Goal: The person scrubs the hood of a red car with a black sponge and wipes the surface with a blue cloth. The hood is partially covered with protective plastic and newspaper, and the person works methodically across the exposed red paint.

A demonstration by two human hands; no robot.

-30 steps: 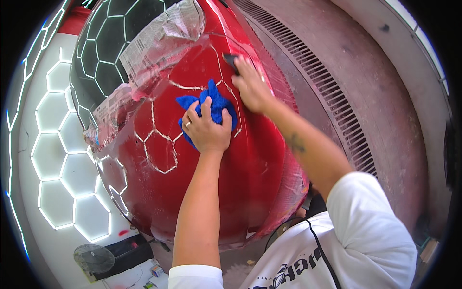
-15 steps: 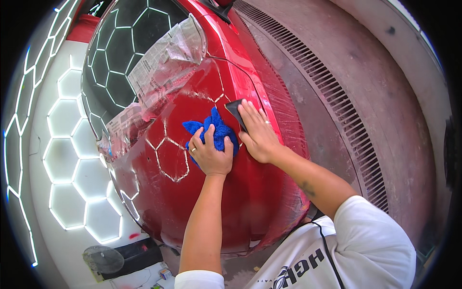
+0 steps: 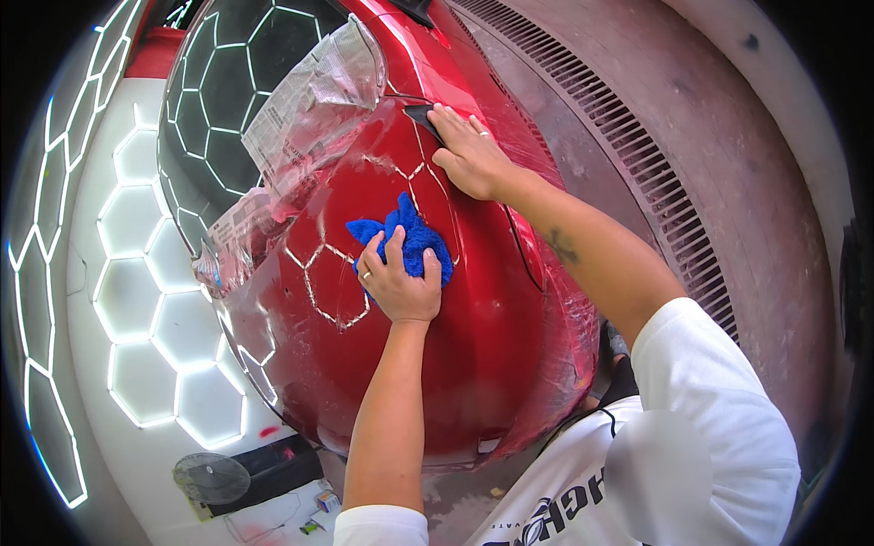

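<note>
My left hand (image 3: 399, 284) is closed over a bunched blue cloth (image 3: 406, 220) and presses it on the glossy red car hood (image 3: 492, 364). Farther up, by the hood's right edge, my right hand (image 3: 472, 156) lies with fingers extended over a folded black sheet of sandpaper (image 3: 421, 116), holding it against the paint. Only a corner of that sheet shows past the fingertips; the rest is under the hand. Hexagonal light reflections cross the hood around both hands.
Newspaper and clear film (image 3: 305, 118) mask the edge of the dark windshield (image 3: 232, 82). Plastic film (image 3: 569, 364) covers the car's right side. A long floor grating (image 3: 637, 146) curves along the right. At lower left stands a round fan (image 3: 211, 478) near hexagonal wall lights (image 3: 146, 300).
My right hand has slid the sandpaper away from me, up along the hood's right edge towards the windshield. The left hand stays in place on the blue cloth.
</note>
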